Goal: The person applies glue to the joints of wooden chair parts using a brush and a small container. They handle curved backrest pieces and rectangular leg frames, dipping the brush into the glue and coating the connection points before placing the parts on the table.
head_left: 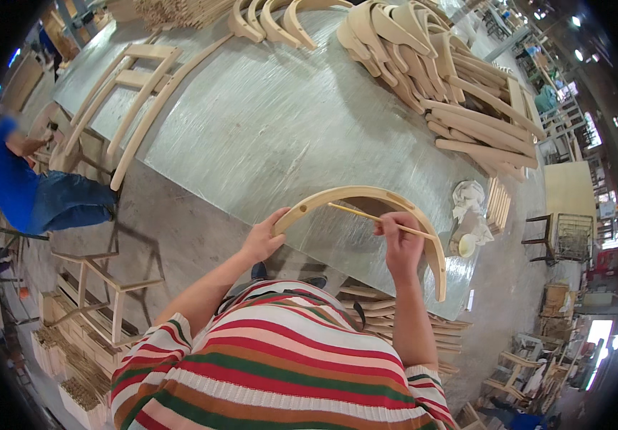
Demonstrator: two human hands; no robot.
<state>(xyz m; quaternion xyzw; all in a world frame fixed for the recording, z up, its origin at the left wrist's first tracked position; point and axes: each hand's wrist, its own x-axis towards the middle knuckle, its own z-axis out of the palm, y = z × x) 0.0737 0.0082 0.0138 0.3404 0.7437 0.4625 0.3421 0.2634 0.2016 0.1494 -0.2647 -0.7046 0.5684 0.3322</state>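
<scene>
A curved, pale wooden chair part point(355, 192) arches in front of me, with slots or holes cut along its face. My left hand point(262, 238) is closed around its left end. In my right hand point(401, 240) a thin wooden stick point(355, 211) is pinched between the fingers. Its tip points left, just under the inner edge of the arch near one of the holes. Whether the tip touches the wood I cannot tell. To the right of the arch stands a small white cup point(467, 246) beside a crumpled white cloth point(469, 197).
A grey sheet-covered table point(266, 122) lies ahead. Piled curved wooden parts point(402, 43) fill its far right. A wooden chair frame point(133, 86) leans at the left edge. Beyond it, a person in blue point(22, 179) works. More wooden frames point(108, 294) stand on the floor at left.
</scene>
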